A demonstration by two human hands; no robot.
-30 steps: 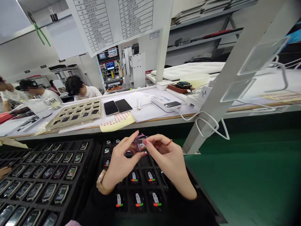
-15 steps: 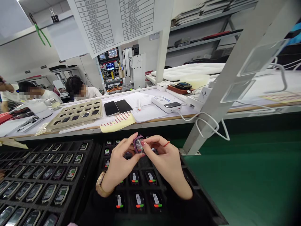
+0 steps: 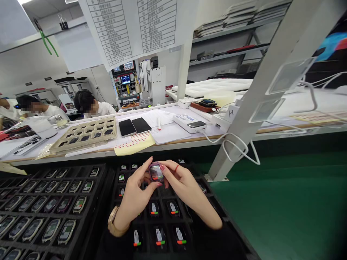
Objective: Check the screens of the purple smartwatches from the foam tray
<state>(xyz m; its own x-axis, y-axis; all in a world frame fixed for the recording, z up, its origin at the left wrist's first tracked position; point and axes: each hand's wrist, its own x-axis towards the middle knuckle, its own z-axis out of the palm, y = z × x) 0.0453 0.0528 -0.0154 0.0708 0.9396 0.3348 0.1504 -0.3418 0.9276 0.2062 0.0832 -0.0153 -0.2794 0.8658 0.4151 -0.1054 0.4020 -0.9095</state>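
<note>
A purple-rimmed smartwatch case [image 3: 156, 172] is held between both hands, above a black foam tray [image 3: 146, 224]. My left hand [image 3: 137, 191] grips its left side, with fingertips at the top and thumb at the lower edge. My right hand [image 3: 180, 184] holds the right side, its thumb at the upper right of the screen. The screen faces me and shows colour bands and reflections. Beneath my wrists, watches [image 3: 159, 236] with red and green screen marks sit in the tray's compartments.
To the left lies another tray of watches [image 3: 51, 231]. On the bench are two phones [image 3: 134, 126], a beige tray [image 3: 84, 134], a white box [image 3: 189, 122] with a device on it, and cables [image 3: 237, 135]. A slanted white post [image 3: 244, 94] stands at right. Co-workers [image 3: 93, 104] sit beyond.
The smartwatch case has turned so its screen faces me more fully. It has moved slightly left with both hands, and the right hand's fingers have shifted along its edge.
</note>
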